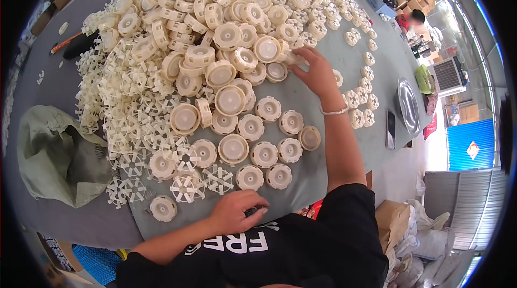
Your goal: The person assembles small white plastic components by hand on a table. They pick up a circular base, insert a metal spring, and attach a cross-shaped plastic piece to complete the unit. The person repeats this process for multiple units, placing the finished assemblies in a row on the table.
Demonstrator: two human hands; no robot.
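My right hand [319, 75] reaches to the right edge of a big heap of round cream plastic housings [227, 36]. Its thumb and fingers close around a cream plastic piece [291, 58], partly hidden by the fingers. Close to my body, my left hand [237, 212] curls round a small dark clump [251, 211] that looks like coil springs. Between the hands, several round housings [264, 154] lie flat on the table. White spoked plastic pieces [218, 179] are spread left of them, beside a lone housing [163, 208].
A green cloth bag [56, 159] lies open at the left. Small cream notched parts [353, 36] cover the far side and right. A metal tray [408, 106] and a phone [390, 130] lie near the right edge. Another person [412, 21] is in the background.
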